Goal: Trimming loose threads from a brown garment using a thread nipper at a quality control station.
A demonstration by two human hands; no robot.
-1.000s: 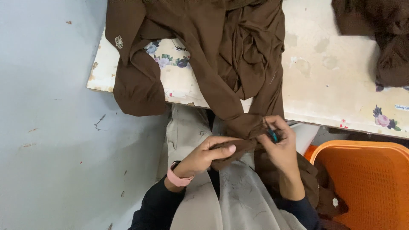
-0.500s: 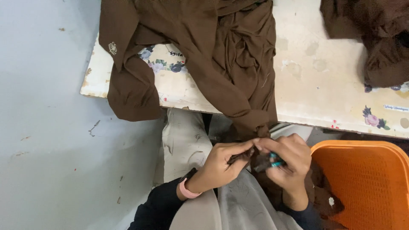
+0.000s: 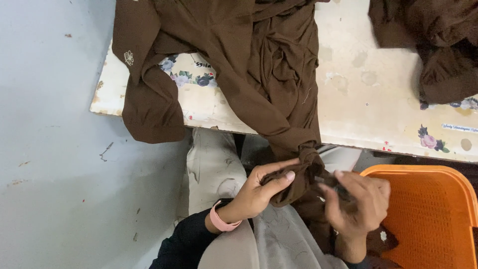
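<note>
From the head camera I look down on a brown garment [image 3: 259, 74] spread over a worn white table [image 3: 368, 104] that fills the upper half of the frame, its cloth trailing off the near edge toward the lower centre. There my left hand [image 3: 261, 187] pinches a bunched end of that garment between thumb and fingers, closed narrowly on the fabric, with a pink wristband [image 3: 221, 219] just below it on the wrist. My right hand [image 3: 356, 201] sits just to the right of the left, fingers curled around the same bunch of cloth, so the gathered end lies between both hands and touches each (whether the right hand also holds something small inside its grip, I cannot tell). One sleeve of the garment hangs over the table's left edge in the upper left of the frame, showing a small pale flower motif. An orange plastic basket [image 3: 433, 214] stands at the lower right, just beside my right hand. A second heap of brown cloth [image 3: 433, 45] lies on the table in the upper right corner. Grey floor [image 3: 55, 174] fills the left side.
</note>
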